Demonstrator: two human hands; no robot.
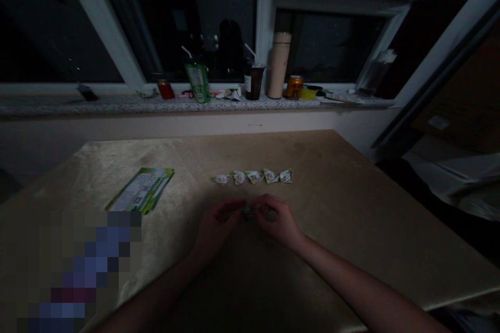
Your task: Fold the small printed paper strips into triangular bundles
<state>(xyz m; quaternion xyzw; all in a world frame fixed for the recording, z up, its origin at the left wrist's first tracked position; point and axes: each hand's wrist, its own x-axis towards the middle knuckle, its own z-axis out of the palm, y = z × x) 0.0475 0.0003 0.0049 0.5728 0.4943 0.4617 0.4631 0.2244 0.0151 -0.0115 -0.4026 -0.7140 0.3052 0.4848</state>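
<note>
Both my hands rest on the brown table point(332, 192) near its middle, fingertips meeting. My left hand point(216, 226) and my right hand point(275, 218) pinch a small folded paper piece point(248, 212) between them; the dim light hides its detail. Just beyond my fingers lies a row of several small folded paper pieces point(253, 176), green and white, side by side. A stack of green and white paper sheets point(142, 190) lies flat to the left of my left hand.
A stone windowsill point(117, 105) runs along the back with a green drink carton point(198, 81), a dark cup with a straw point(253, 80), a tall beige flask point(279, 65), two small cans and scraps. A pixelated patch covers the lower left. The room is dark.
</note>
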